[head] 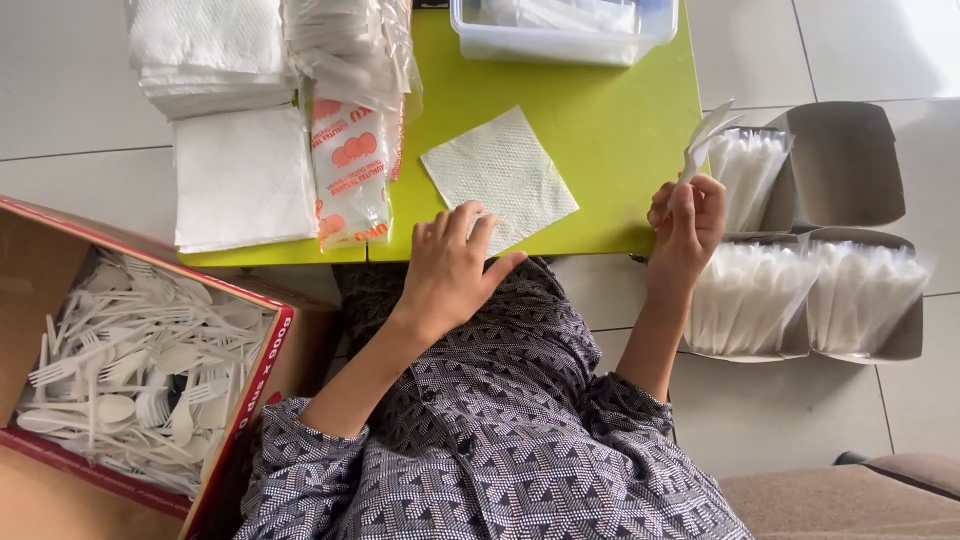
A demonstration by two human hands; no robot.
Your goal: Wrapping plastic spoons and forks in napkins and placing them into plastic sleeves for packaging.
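Observation:
My left hand (452, 265) rests with spread fingers on the near corner of a single white paper napkin (500, 172) lying on the green table (590, 120). My right hand (686, 222) is off the table's right edge, closed around white plastic cutlery (706, 140) that sticks up from the fingers. It hovers just left of grey boxes packed with white plastic cutlery (752, 295).
A cardboard box of loose white forks and spoons (130, 370) stands at my left. Stacks of white napkins (235, 175), clear bags of wrapped cutlery (350, 150) and a clear plastic tub (560, 35) sit on the table. Tiled floor lies around.

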